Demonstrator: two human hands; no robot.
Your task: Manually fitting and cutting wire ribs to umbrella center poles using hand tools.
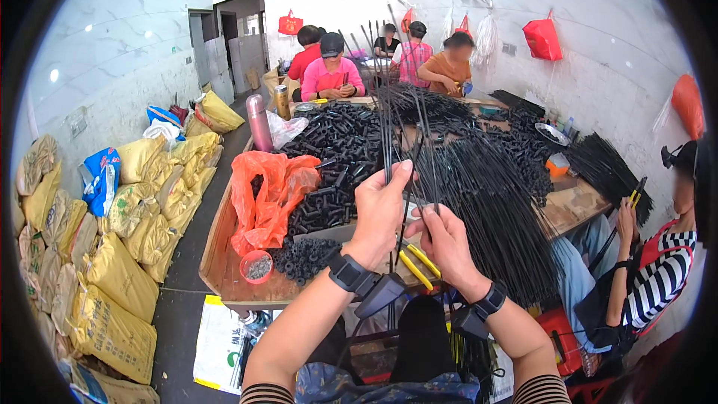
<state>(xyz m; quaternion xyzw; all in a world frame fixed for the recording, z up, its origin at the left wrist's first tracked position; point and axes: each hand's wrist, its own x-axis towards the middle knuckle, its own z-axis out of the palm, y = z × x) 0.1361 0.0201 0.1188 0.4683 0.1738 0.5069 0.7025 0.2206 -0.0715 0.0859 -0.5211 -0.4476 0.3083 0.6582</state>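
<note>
My left hand is closed, pinching several thin black rods that stand up above the table between thumb and fingers. Close beside it, lower and to the right, my right hand is closed too, its fingers round more of the thin black rods; their lower ends are hard to follow. Yellow-handled pliers show between my wrists, just left of my right hand; whether they lie on the table or touch that hand I cannot tell. A large sheaf of black rods lies right of my hands.
Black tubular parts heap on the wooden table, beside an orange plastic bag, black rings and a red bowl of small metal pieces. Yellow sacks line the left. Several people sit around the table; one is close at right.
</note>
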